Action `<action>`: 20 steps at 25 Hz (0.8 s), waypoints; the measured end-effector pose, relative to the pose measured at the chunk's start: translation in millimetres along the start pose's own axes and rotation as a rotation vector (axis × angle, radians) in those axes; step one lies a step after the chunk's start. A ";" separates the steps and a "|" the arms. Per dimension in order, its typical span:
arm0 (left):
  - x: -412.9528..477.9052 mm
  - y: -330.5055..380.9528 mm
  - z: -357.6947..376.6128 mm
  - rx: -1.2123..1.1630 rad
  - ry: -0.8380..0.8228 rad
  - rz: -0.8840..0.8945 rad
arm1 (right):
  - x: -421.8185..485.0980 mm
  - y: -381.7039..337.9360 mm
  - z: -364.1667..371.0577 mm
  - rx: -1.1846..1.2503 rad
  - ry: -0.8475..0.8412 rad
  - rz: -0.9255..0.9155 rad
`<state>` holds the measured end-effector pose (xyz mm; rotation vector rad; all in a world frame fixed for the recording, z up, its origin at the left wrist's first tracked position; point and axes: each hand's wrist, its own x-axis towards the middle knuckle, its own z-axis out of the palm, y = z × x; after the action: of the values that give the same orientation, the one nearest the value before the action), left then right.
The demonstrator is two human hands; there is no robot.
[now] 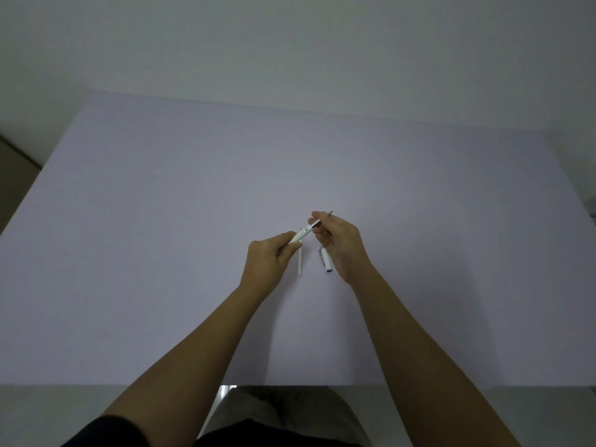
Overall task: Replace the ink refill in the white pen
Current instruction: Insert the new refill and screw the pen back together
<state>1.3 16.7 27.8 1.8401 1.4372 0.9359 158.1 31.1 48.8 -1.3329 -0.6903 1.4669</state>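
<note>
My left hand (pixel 269 258) grips the white pen barrel (pixel 300 235), which points up and to the right above the table. My right hand (pixel 338 243) pinches the silver front end of the pen (pixel 316 224); a thin tip (pixel 330 213) sticks out past the fingers. Whether that metal part is the tip section or the refill I cannot tell. A thin white refill (pixel 300 259) lies flat on the table just below the pen, partly behind my left hand. A white pen cap with a clip (pixel 325 261) lies on the table beside my right palm.
The pale lilac table (pixel 161 221) stretches wide on every side, its far edge against a white wall. Its near edge runs just above my lap. Floor shows at the far left.
</note>
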 end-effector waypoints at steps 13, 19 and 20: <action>1.3 -2.3 -1.7 0.004 -0.016 -0.031 | -0.6 0.8 1.7 0.030 0.005 -0.002; 1.2 -0.5 -3.7 0.027 -0.033 0.020 | -0.1 1.0 -4.2 -0.125 0.044 -0.037; 1.0 -0.4 -3.7 0.036 -0.034 0.022 | 0.1 0.7 -4.4 -0.111 0.039 -0.034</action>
<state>-1.9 18.0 29.6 1.8922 1.4246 0.8906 162.1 30.0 47.1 -1.4240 -0.7743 1.3889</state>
